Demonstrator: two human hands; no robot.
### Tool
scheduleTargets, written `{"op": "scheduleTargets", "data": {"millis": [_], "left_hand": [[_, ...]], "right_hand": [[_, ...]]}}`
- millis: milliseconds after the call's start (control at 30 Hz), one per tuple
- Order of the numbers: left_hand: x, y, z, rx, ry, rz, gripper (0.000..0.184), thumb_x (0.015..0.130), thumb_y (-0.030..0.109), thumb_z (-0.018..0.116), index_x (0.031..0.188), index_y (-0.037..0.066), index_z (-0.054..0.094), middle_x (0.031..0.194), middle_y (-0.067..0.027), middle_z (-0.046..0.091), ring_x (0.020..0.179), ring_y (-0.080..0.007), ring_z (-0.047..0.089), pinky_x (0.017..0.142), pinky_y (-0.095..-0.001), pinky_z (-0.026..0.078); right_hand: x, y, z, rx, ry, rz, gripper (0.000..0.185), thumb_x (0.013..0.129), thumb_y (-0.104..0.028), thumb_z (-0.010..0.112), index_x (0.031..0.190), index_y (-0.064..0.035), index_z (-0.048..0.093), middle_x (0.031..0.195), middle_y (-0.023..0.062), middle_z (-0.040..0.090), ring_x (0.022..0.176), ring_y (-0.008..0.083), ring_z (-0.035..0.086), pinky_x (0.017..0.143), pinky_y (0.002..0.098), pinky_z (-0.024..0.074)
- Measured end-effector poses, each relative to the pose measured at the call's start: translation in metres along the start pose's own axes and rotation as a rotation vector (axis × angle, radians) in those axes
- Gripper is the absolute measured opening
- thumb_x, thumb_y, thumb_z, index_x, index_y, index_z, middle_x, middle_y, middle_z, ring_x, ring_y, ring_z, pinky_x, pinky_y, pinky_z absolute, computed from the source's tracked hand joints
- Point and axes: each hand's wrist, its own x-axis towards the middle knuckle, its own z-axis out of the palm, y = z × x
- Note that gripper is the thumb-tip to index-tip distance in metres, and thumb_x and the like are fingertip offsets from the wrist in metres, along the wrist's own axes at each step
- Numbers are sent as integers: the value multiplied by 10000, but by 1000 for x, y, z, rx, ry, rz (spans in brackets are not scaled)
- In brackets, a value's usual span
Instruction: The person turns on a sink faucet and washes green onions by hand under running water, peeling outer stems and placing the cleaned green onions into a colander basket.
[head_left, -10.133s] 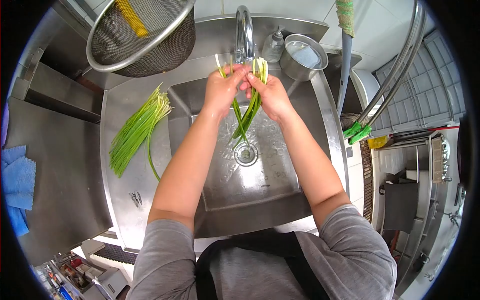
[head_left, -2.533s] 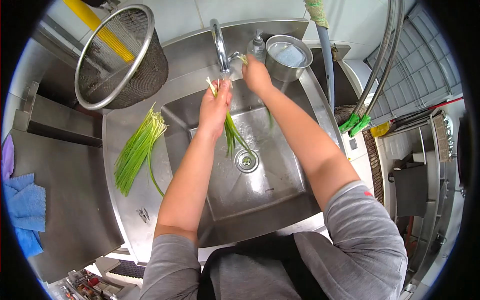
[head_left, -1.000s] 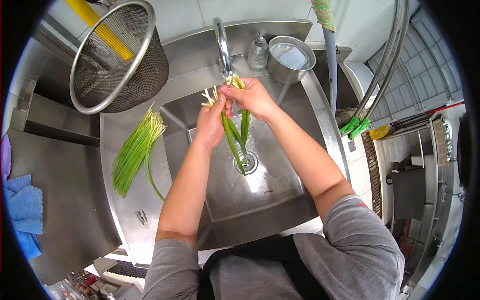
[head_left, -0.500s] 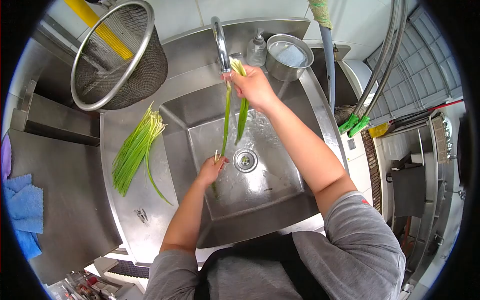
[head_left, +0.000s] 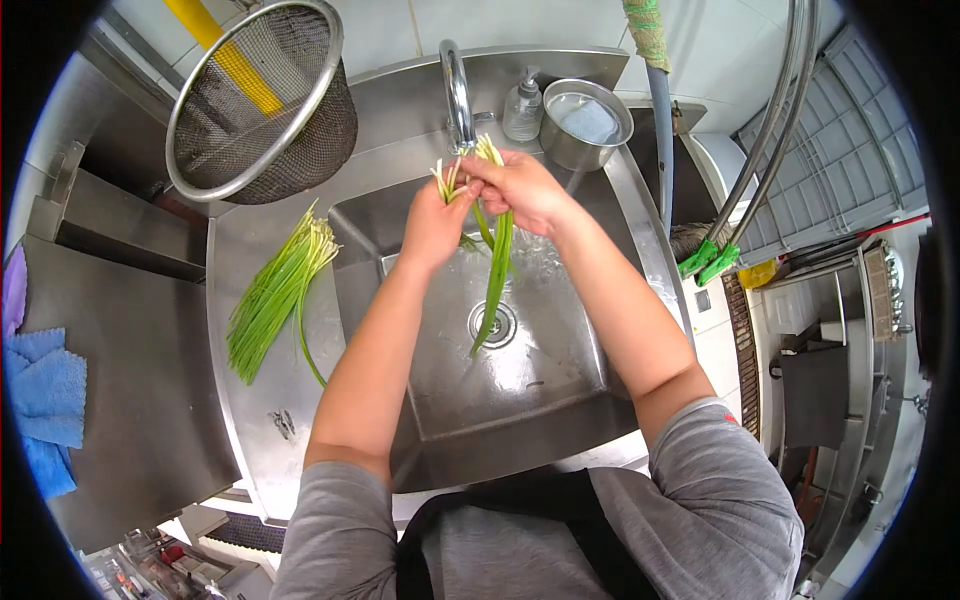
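Note:
Under the faucet (head_left: 455,95), both my hands are close together over the steel sink (head_left: 500,405). My right hand (head_left: 525,190) is closed around a few green stalks (head_left: 497,275), like garlic chives, with pale ends up and leaves hanging toward the drain (head_left: 493,322). My left hand (head_left: 437,222) is closed on more of these stalks, their pale ends poking out above the fingers. The fingertips of the two hands meet or nearly meet. A larger bunch of chives (head_left: 280,295) lies on the steel ledge to the left, pale ends toward the back.
A mesh strainer basket (head_left: 310,140) stands at the back left. A soap bottle (head_left: 523,108) and a metal pot (head_left: 590,150) with a blue-white sponge are behind the sink. Dark scraps (head_left: 281,424) lie on the left ledge, and blue cloths (head_left: 45,385) lie farther left.
My left hand has risen from low in the sink to beside my right hand under the faucet. The view has shifted slightly.

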Motion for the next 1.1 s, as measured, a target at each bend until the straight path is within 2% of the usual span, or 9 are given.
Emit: {"op": "scheduleTargets", "data": {"millis": [67,133,300,433,567,700,933,1067,1100], "left_hand": [[4,0,-1,5,-46,-66,203,899,181,554,1021,20,564,898,-18,615,768,-122,569,708,-258,449],[4,5,6,-391,45,-146,192,933,218,502,985,40,552,808,-5,581,666,-78,502,603,-234,408],[3,15,15,-367,101,-174,170,913,220,543,953,55,547,768,8,554,634,-53,481,522,-211,366],[2,17,16,-465,139,-230,160,862,191,623,908,43,582,761,2,576,618,-55,495,508,-203,381],[3,26,10,-518,157,-261,145,845,172,642,862,31,613,724,-10,590,601,-65,503,517,-215,404],[8,21,7,-369,188,-237,145,846,179,641,874,40,613,751,-5,601,624,-65,515,490,-217,358],[11,17,-7,-475,141,-209,135,856,207,628,870,76,600,854,-19,646,706,-80,549,554,-202,359],[18,19,-10,-492,59,-228,141,872,225,604,894,87,595,831,-5,647,716,-68,555,564,-202,367],[20,20,-7,-431,65,-236,142,869,221,606,894,81,595,810,-2,641,699,-69,557,553,-211,373]], "right_hand": [[-5,-7,-9,41,-24,-20,184,891,-207,560,952,-35,542,736,7,527,573,53,436,445,205,300],[-12,-9,-14,103,-18,10,188,912,-188,509,1002,-23,511,810,28,529,636,69,459,500,216,355],[-14,13,-12,98,26,-168,146,897,-120,544,987,-7,561,843,36,583,741,111,557,652,236,465],[-11,33,-13,0,140,-182,115,834,-123,648,901,-36,616,850,33,650,714,95,587,638,241,467],[-11,33,-11,36,134,-184,134,826,-137,662,904,-40,613,844,23,642,703,99,585,629,238,468],[-13,26,-6,64,87,-67,160,856,-158,626,954,-36,594,871,34,629,708,108,587,624,255,499],[-16,16,-10,185,8,-31,183,903,-163,549,1028,-30,564,904,44,614,788,142,599,707,329,541],[-21,21,-1,-59,21,-120,195,929,-175,505,1072,-48,546,915,51,618,748,107,564,651,243,464],[-16,29,-2,-133,-8,-215,185,930,-152,500,1082,-51,528,870,9,603,744,91,550,627,233,440]]}}
